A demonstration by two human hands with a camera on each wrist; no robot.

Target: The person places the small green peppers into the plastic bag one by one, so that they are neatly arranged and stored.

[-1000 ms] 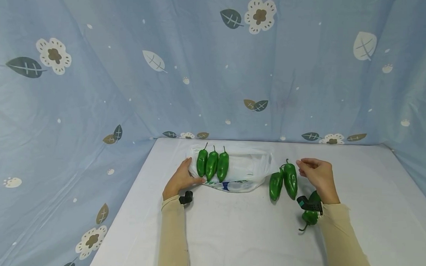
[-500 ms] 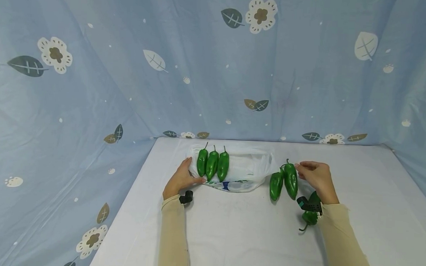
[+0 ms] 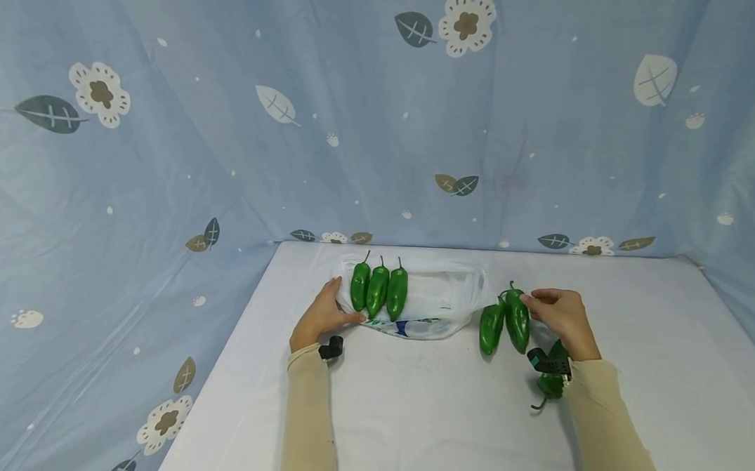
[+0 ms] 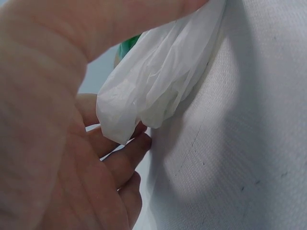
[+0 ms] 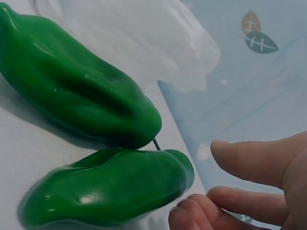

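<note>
My left hand point(image 3: 320, 317) holds the left end of a white plastic bag point(image 3: 432, 287), thumb along its front edge. The left wrist view shows the bag's gathered film point(image 4: 158, 76) between thumb and curved fingers. Three green peppers point(image 3: 378, 292) lie side by side at the bag's left part, stems pointing back. My right hand point(image 3: 560, 314) hovers by the stem end of a green pepper point(image 3: 517, 322), thumb tip overlapping it in the head view. Its fingers are loosely bent, with a gap to the thumb. Another green pepper point(image 3: 491, 328) lies just left of that one.
More green peppers point(image 3: 550, 385) lie under the right wrist, partly hidden by the wrist camera point(image 3: 545, 362). A white cloth point(image 3: 439, 421) covers the table. Behind it hangs a blue patterned curtain point(image 3: 357, 122).
My right hand has come slightly left and down, so its thumb tip now reaches the nearer pepper's top. The left hand, bag and peppers stay put; the head view shifts slightly.
</note>
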